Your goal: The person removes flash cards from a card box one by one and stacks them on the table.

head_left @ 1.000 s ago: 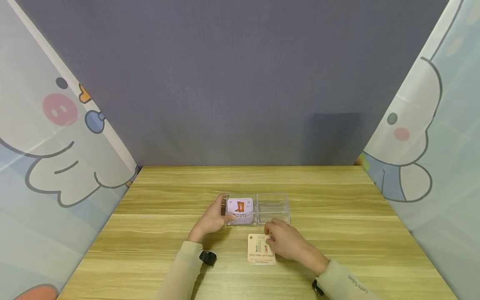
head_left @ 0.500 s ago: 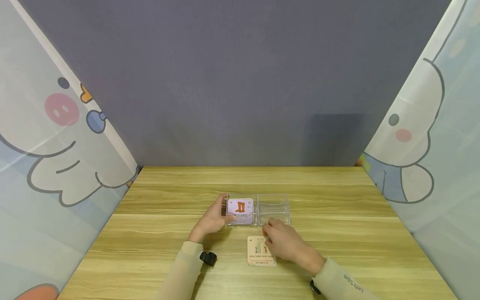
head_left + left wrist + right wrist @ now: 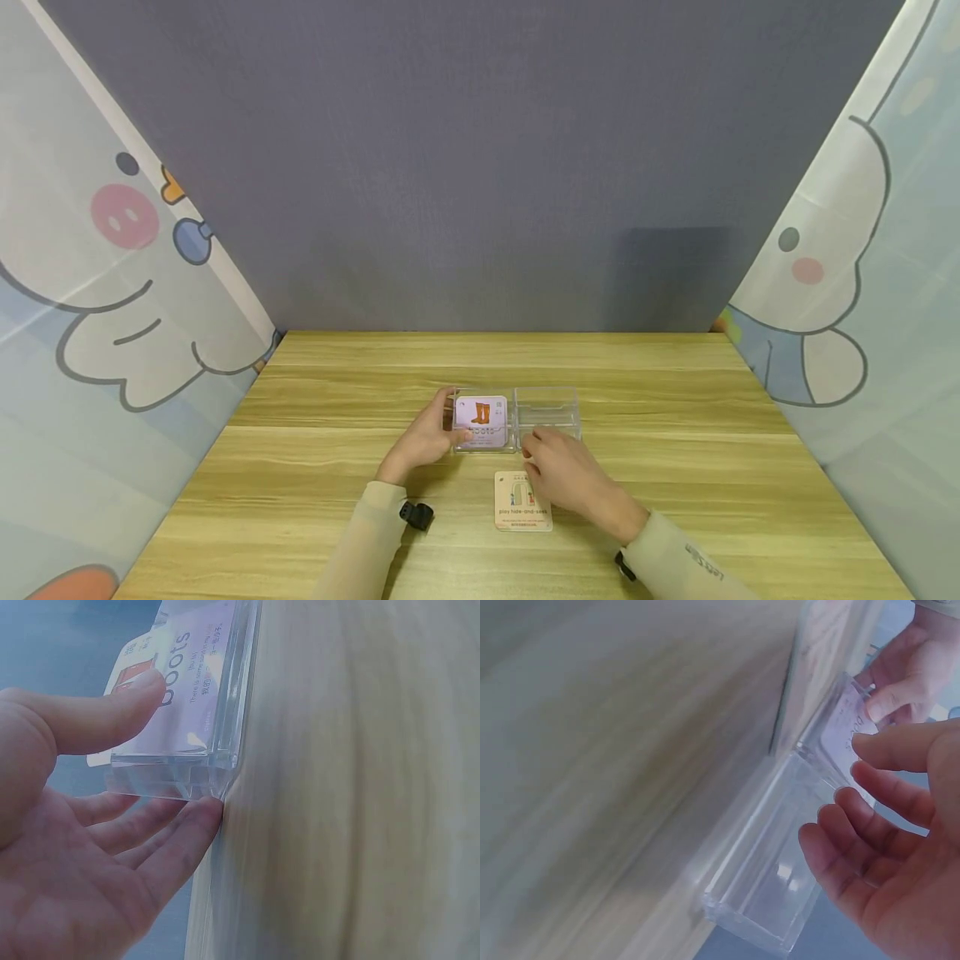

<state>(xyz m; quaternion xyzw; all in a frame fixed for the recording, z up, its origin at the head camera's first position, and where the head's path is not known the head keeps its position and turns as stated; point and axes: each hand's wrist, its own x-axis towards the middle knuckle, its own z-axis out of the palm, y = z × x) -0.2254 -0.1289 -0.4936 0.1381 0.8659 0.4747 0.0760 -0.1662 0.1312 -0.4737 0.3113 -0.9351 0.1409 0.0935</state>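
Note:
A clear plastic box (image 3: pixel 546 398) with two side-by-side compartments lies on the table. Its left compartment contains a lilac "boots" card (image 3: pixel 480 412); no card shows in the right one. My left hand (image 3: pixel 426 433) grips the box's left end, thumb over the card's face and fingers against the end wall, as the left wrist view shows. Over the front edge of the right compartment hovers my right hand (image 3: pixel 567 475), its fingers loosely curled with nothing between them. Just below it, a cream "play hide-and-seek" card (image 3: pixel 517 520) lies flat, its upper right corner hidden by that hand.
The wood-grain table (image 3: pixel 360 375) reaches back to a dark grey panel (image 3: pixel 480 167). Curtains with cartoon animals hang at the left (image 3: pixel 75 333) and right (image 3: pixel 900 350).
My right hand has moved slightly up and left, from the cream card's corner toward the box's right compartment. The left hand keeps its grip, and the cards lie about where they were.

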